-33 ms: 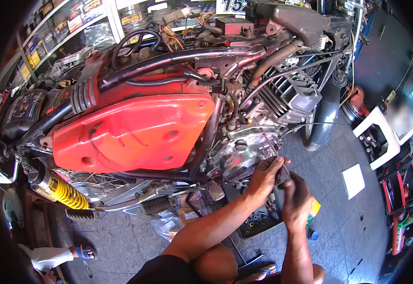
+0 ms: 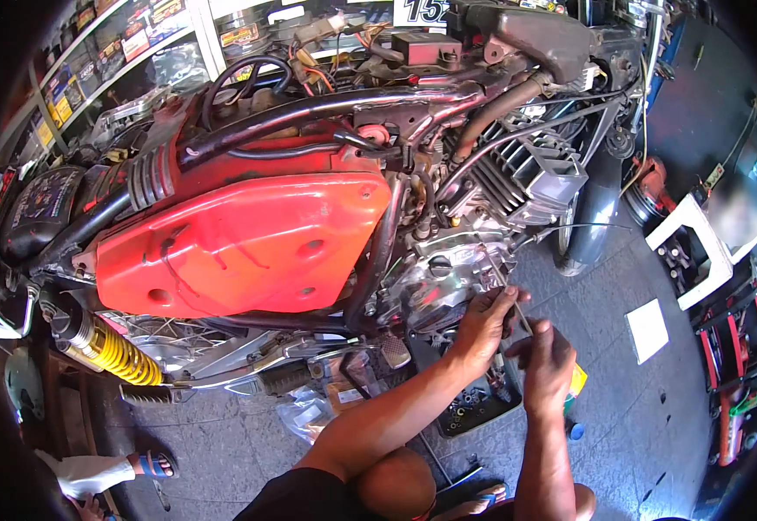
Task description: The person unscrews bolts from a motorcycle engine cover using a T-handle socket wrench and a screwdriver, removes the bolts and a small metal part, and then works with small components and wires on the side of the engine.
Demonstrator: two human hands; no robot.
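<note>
A thin metal rod-shaped tool [image 2: 499,273] slants from the motorcycle's silver engine cover [image 2: 448,273] down to my two hands. My left hand [image 2: 482,326] is closed, thumb and fingers pinching the rod close to the cover. Just below and to the right, my right hand [image 2: 548,360] is curled around the rod's near end, its thumb pointing up. The tool's near end is mostly hidden by the fingers, and its exact kind does not show. Above the cover is the finned engine cylinder [image 2: 517,178].
Left of the engine is a red side panel [image 2: 248,243], with a yellow shock spring [image 2: 126,356] below it. Under my arms lies a dark tray [image 2: 456,421] of small metal parts. Plastic bags [image 2: 309,412] and a white sheet [image 2: 648,332] are on the floor. Another person's sandalled foot [image 2: 157,464] is at lower left.
My right hand has turned slightly around the tool's near end, its thumb and fingers shifting. My left hand stays nearly in place. The whole view has drifted very slightly.
</note>
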